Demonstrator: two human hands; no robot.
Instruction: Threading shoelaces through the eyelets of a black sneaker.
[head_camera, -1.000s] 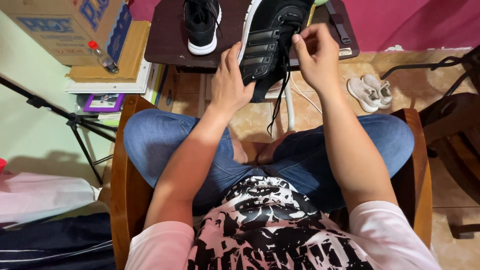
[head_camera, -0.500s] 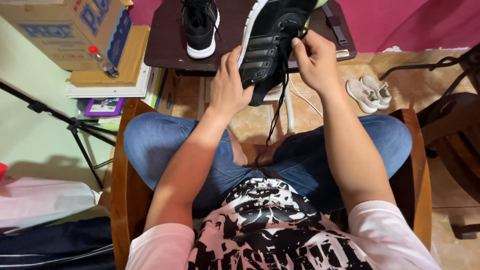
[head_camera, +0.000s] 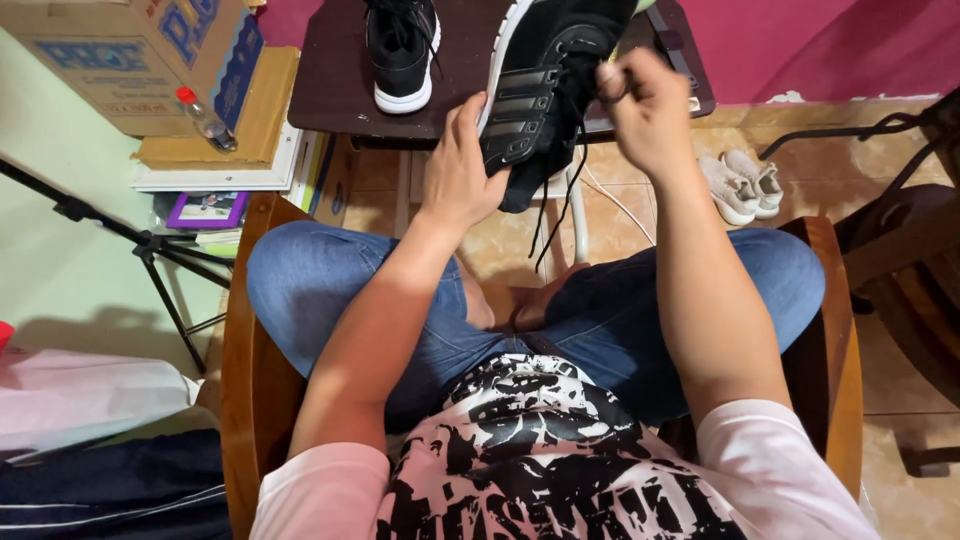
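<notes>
Since the earlier frames the right hand (head_camera: 648, 112) has drawn a little up and away from the black sneaker (head_camera: 540, 95), pulling the black lace (head_camera: 560, 195) tighter, while the left hand (head_camera: 462, 165) has stayed under the shoe's side. The room around the sneaker is a tiled floor (head_camera: 640, 205) with a pink wall (head_camera: 830, 45) beyond it; the person sits cross-legged in blue jeans on a wooden chair (head_camera: 245, 380) on the near side of the sneaker. Beyond the sneaker stands a dark brown bench (head_camera: 330, 80), and the shoe is held in the air at the bench's near edge, above the person's knees. Left of the sneaker, past the bench, a cardboard box (head_camera: 120, 60) sits on a stack of flat boards and books, with a small clear bottle with a red cap (head_camera: 205, 118) leaning against it; lower left of the sneaker a black tripod leg (head_camera: 150, 245) crosses the floor. The sneaker's long axis runs away from the person, one end toward the knees and the far end out of view at the top edge, its striped side turned left. A second black sneaker (head_camera: 402, 50) with a white sole stands on the bench just left of it. Right of the sneaker, a small pale pair of shoes (head_camera: 742, 185) lies on the floor. The left hand's grip cups the shoe's side, fingers wrapped on it; the right hand's grip is pinched on the lace near the eyelets.
</notes>
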